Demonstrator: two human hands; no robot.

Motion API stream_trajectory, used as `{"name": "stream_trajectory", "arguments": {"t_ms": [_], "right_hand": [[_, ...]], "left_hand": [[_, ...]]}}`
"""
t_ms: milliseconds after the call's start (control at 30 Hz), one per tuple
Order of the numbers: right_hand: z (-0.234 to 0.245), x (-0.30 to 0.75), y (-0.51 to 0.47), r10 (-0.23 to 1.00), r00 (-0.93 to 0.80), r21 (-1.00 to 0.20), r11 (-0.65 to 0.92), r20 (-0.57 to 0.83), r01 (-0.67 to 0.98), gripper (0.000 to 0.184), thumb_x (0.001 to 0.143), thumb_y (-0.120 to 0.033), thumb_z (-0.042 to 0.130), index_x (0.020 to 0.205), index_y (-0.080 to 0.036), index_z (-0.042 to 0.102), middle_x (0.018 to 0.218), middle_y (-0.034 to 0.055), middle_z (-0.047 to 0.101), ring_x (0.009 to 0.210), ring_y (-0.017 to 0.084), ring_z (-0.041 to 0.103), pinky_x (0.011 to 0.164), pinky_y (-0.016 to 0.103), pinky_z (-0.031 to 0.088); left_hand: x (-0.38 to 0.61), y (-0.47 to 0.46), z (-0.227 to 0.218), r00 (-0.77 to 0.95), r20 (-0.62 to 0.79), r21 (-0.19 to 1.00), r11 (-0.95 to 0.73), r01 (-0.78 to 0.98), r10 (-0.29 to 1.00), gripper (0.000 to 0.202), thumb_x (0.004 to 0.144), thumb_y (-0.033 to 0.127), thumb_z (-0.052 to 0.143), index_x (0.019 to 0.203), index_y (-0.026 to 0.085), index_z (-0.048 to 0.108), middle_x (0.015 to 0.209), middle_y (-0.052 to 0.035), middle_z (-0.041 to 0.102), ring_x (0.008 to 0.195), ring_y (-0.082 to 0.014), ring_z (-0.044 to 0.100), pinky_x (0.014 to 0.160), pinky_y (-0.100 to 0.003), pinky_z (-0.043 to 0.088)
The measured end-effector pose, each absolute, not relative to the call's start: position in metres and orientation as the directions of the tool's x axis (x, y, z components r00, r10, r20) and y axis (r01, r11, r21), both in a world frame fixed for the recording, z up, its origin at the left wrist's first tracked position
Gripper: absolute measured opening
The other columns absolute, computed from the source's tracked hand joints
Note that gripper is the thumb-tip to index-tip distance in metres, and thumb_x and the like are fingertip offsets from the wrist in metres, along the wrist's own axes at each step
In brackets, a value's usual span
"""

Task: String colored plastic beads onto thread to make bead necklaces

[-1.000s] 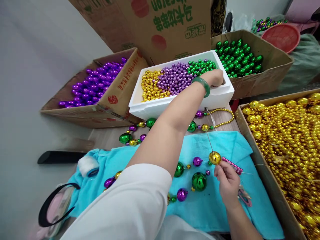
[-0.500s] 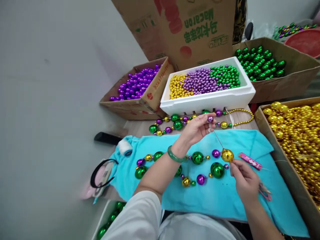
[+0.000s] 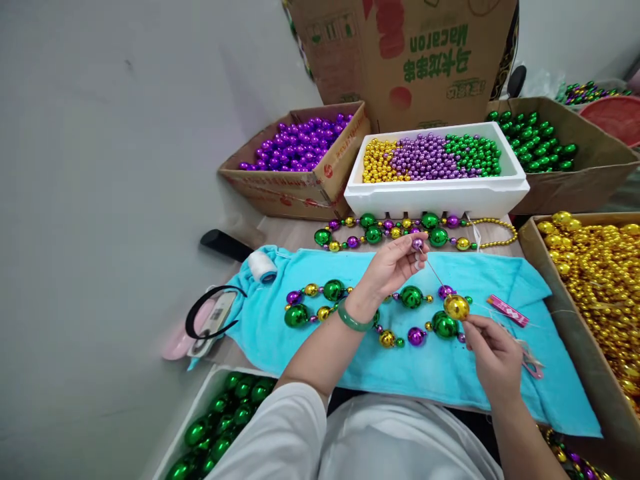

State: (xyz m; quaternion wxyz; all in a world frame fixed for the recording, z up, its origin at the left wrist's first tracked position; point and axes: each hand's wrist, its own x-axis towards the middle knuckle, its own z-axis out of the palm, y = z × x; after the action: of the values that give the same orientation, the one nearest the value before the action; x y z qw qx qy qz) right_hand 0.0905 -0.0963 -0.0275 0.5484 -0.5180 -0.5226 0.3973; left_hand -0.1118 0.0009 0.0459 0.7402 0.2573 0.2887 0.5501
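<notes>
A small purple bead (image 3: pixel 417 244) is pinched between the fingertips of my left hand (image 3: pixel 393 267), which wears a green bangle (image 3: pixel 356 319). From it a thin, straight strand, a needle or stiff thread, slants down to a large gold bead (image 3: pixel 457 307). My right hand (image 3: pixel 495 357) grips that gold bead at its lower edge with thumb and forefinger. Under both hands, a bead string (image 3: pixel 411 297) in green, purple and gold lies looped on a turquoise towel (image 3: pixel 345 365); my left forearm hides part of it. Close to the gold bead rests a large green bead (image 3: pixel 444 325).
Behind the towel lies a finished-looking necklace (image 3: pixel 373 235). Beyond it stands a white foam box (image 3: pixel 435 200) of small beads, between boxes of purple beads (image 3: pixel 300 147) and green beads (image 3: pixel 543 143). Gold beads (image 3: pixel 595 280) fill a carton at right. A thread spool (image 3: pixel 263 267) sits left.
The view has shifted, so the table things appear farther right and more green beads show at lower left. Both hands keep their hold on the beads, now slightly farther left over the towel.
</notes>
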Motion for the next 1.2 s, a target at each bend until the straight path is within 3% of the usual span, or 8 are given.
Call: {"name": "stream_trajectory", "arguments": {"t_ms": [400,567,700,833,933,1033,1133,1200], "right_hand": [[-0.029,0.089,-0.098,0.982,0.124,-0.981,0.126,0.145,0.144,0.012,0.08,-0.028,0.066,0.081,-0.017,0.07,0.062,-0.0001,0.061,0.053,0.011,0.053,0.05,0.023,0.044],[-0.035,0.097,-0.095,0.988,0.119,-0.985,0.084,0.103,0.152,0.016,0.08,-0.031,0.066,0.084,-0.016,0.071,0.063,0.0006,0.06,0.056,0.013,0.054,0.051,0.025,0.044],[-0.032,0.092,-0.093,0.989,0.115,-0.99,0.08,0.094,0.117,0.017,0.081,-0.032,0.065,0.084,-0.016,0.069,0.063,0.0006,0.06,0.056,0.012,0.053,0.051,0.025,0.043],[-0.032,0.091,-0.088,0.996,0.073,-0.998,0.044,0.047,0.041,0.019,0.082,-0.035,0.063,0.086,-0.016,0.066,0.059,-0.0011,0.057,0.053,0.012,0.052,0.049,0.025,0.043],[-0.027,0.104,-0.084,1.0,0.003,-0.991,0.012,0.013,0.13,0.026,0.08,-0.035,0.067,0.099,-0.017,0.067,0.067,0.0003,0.062,0.054,0.011,0.051,0.05,0.024,0.043],[-0.009,0.119,-0.078,0.999,0.015,-0.978,0.046,0.05,0.203,0.034,0.079,-0.034,0.067,0.11,-0.019,0.067,0.082,0.0028,0.068,0.052,0.008,0.045,0.048,0.024,0.04],[0.013,0.123,-0.072,0.995,-0.02,-0.987,0.099,0.097,0.125,0.031,0.079,-0.033,0.067,0.107,-0.02,0.067,0.104,0.0059,0.07,0.055,0.008,0.05,0.05,0.025,0.043],[0.022,0.121,-0.067,0.993,-0.062,-0.99,0.103,0.098,0.094,0.023,0.078,-0.032,0.067,0.097,-0.019,0.069,0.096,0.0052,0.071,0.054,0.009,0.052,0.048,0.025,0.043]], "left_hand": [[-0.117,0.0,0.041,0.23,-0.088,0.744,0.218,-0.631,0.969,0.025,0.079,0.029,0.072,0.098,0.013,0.071,0.082,-0.004,0.067,0.071,-0.0087,0.063,0.064,-0.02,0.052],[-0.113,0.0,0.037,0.184,-0.037,0.885,0.118,-0.45,0.982,0.03,0.072,0.036,0.076,0.093,0.015,0.074,0.077,-0.0035,0.067,0.069,-0.0094,0.06,0.064,-0.023,0.047],[-0.1,-0.008,0.033,0.254,-0.035,0.97,0.094,-0.226,0.967,0.026,0.074,0.037,0.074,0.091,0.017,0.076,0.079,-0.0045,0.068,0.068,-0.0096,0.057,0.066,-0.025,0.046],[-0.084,-0.014,0.032,0.326,0.037,0.996,-0.007,-0.092,0.945,0.019,0.079,0.034,0.068,0.085,0.018,0.077,0.088,-0.007,0.069,0.085,-0.0148,0.06,0.079,-0.027,0.047],[-0.076,-0.013,0.037,0.328,0.091,0.996,-0.085,-0.032,0.94,0.017,0.082,0.031,0.065,0.081,0.019,0.077,0.092,-0.0079,0.069,0.098,-0.018,0.059,0.088,-0.03,0.046],[-0.066,-0.011,0.045,0.342,0.127,0.99,-0.142,0.017,0.931,0.013,0.08,0.026,0.066,0.079,0.019,0.077,0.095,-0.0078,0.067,0.097,-0.0179,0.059,0.087,-0.031,0.046],[-0.053,-0.012,0.058,0.372,0.165,0.984,-0.177,-0.003,0.914,0.01,0.079,0.021,0.067,0.075,0.018,0.076,0.094,-0.0068,0.066,0.095,-0.0167,0.058,0.087,-0.031,0.045],[-0.044,-0.013,0.068,0.358,0.184,0.983,-0.171,-0.067,0.916,0.009,0.077,0.018,0.068,0.072,0.018,0.075,0.092,-0.0049,0.066,0.095,-0.0163,0.058,0.09,-0.032,0.044]]}}
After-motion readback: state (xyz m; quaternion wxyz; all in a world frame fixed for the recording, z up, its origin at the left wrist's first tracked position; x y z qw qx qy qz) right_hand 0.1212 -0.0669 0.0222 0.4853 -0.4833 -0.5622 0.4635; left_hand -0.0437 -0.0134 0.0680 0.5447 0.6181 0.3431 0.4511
